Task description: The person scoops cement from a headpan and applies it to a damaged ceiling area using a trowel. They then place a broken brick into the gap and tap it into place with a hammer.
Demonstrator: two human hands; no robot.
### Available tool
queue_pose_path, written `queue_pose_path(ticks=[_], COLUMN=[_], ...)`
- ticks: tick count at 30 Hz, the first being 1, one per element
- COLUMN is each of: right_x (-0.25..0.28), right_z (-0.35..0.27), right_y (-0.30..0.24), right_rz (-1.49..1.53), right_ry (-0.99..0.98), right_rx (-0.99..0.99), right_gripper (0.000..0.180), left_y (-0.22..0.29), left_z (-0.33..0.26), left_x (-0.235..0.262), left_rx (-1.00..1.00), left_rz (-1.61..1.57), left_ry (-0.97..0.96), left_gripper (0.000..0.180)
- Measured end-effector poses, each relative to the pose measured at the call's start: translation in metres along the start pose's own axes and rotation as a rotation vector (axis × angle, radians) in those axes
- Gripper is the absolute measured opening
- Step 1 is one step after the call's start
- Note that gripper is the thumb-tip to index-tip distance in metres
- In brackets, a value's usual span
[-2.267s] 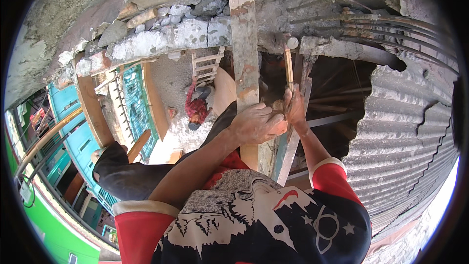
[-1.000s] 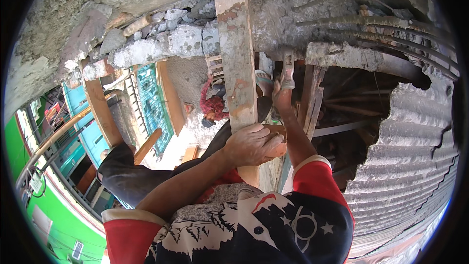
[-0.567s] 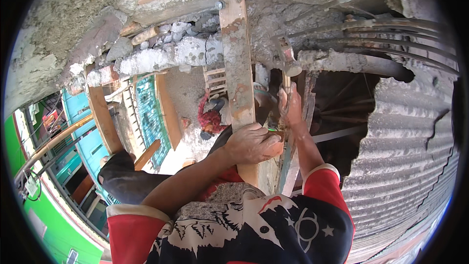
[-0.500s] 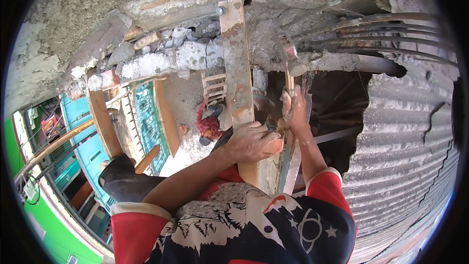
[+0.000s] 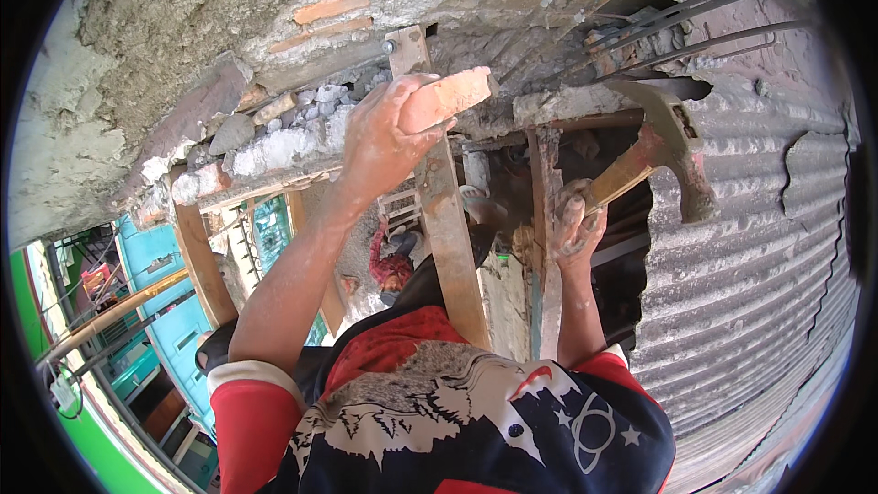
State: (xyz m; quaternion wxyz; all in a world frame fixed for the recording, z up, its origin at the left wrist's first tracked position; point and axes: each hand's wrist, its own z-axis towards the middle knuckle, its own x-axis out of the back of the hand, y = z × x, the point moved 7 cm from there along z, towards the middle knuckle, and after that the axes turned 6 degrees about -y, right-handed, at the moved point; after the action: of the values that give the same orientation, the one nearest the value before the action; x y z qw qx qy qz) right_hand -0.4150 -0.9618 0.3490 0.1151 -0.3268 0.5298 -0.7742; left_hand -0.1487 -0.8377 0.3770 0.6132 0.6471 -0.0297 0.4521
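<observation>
My left hand (image 5: pixel 389 133) grips a piece of red brick (image 5: pixel 448 99), lifted above the upper part of a wooden beam (image 5: pixel 444 220). The brick's broken end points right, toward the rough wall. In my right hand (image 5: pixel 576 224) is a claw hammer, its wooden handle (image 5: pixel 620 178) wrapped by dusty fingers. The hammer head (image 5: pixel 677 151) is tilted up to the right, over the edge of the corrugated roof. Brick and hammer are well apart.
Rubble (image 5: pixel 302 114) lies on the broken concrete ledge. Bent steel rods (image 5: pixel 704 14) jut from the wall at upper right. Corrugated roofing (image 5: pixel 750 311) spreads on the right beside a dark gap. Far below, a person in a red shirt (image 5: pixel 391 270) is near a small ladder (image 5: pixel 400 209).
My left hand has raised the brick up and away from near the beam's lower part. The hammer has swung out to the right, and my right hand is slightly lower.
</observation>
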Motion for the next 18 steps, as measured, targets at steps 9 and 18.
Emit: queue_pose_path(ticks=[9,18], right_x=[-0.012,-0.018], right_z=[-0.035,-0.032], right_y=[0.035,0.039], right_rz=[0.227,0.098], right_ry=[-0.002,-0.103], right_rx=[-0.21,-0.248], right_gripper=[0.031,0.026], left_y=[-0.039,-0.047], left_z=[0.015,0.042], left_x=[-0.067,-0.08], left_rx=[-0.103,-0.074], left_rz=[0.038,0.04], left_ry=[-0.155,-0.451], left_gripper=[0.054,0.057])
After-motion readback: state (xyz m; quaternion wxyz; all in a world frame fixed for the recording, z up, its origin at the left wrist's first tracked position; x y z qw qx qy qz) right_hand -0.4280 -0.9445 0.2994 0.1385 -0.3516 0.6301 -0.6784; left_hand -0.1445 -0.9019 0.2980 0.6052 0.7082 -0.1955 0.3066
